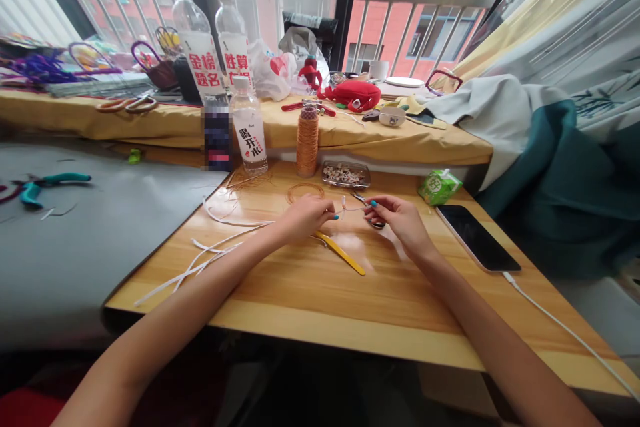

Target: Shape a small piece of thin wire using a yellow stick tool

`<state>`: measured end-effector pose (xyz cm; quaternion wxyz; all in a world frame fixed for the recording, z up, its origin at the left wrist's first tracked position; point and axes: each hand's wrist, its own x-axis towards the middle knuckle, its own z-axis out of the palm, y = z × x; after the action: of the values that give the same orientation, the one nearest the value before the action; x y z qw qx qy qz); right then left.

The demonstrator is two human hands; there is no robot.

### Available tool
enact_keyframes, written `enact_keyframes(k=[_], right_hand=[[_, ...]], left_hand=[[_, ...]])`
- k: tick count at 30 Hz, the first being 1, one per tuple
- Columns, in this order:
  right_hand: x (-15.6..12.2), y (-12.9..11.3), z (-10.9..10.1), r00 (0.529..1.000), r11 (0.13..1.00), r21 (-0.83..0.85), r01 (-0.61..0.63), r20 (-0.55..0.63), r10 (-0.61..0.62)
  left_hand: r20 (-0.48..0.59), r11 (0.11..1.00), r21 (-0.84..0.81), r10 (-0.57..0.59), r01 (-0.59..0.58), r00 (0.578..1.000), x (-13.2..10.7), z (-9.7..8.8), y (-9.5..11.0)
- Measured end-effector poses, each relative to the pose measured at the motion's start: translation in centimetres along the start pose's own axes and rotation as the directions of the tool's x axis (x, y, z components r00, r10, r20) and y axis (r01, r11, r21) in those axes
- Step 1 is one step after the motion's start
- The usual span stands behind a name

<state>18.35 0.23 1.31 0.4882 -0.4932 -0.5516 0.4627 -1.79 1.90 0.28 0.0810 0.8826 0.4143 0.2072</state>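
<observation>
My left hand (306,215) and my right hand (397,217) meet over the middle of a wooden table (310,293). Both are pinched on a thin wire (350,209) stretched between them, with a small pale bead on it. My right hand also seems to hold small pliers (361,199), partly hidden by the fingers. A yellow-handled tool (340,253) lies on the table under my left hand. A coil of copper wire (305,191) lies just beyond my left hand.
A spool of orange cord (307,141), a tray of small pieces (345,175) and a water bottle (249,127) stand at the table's back. A green carton (439,187) and a phone (477,237) with cable lie right. White strips (210,250) lie left.
</observation>
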Motion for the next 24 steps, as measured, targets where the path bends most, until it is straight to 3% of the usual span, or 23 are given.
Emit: enact_keyframes(k=[9,17,20,24], right_hand=[[0.0,0.0,-0.1,0.996,0.986,0.166,-0.028,-0.083,0.042],[-0.2,-0.3,0.2,0.992,0.976,0.205,0.075,-0.117,-0.052],[-0.3,-0.6,0.2,0.989,0.964,0.239,0.117,-0.113,-0.092],[-0.6,-1.4,0.2,0.986,0.95,0.267,0.163,-0.088,-0.144]], left_hand=[[0.056,0.992,-0.122,-0.028,0.035,0.998,0.1,0.4,-0.1],[-0.019,0.959,-0.273,-0.082,0.074,0.996,0.1,0.1,0.9],[0.084,0.866,-0.481,-0.11,0.137,0.99,-0.1,-0.7,1.1],[0.296,0.59,-0.777,0.032,0.221,0.955,-0.4,-2.3,1.3]])
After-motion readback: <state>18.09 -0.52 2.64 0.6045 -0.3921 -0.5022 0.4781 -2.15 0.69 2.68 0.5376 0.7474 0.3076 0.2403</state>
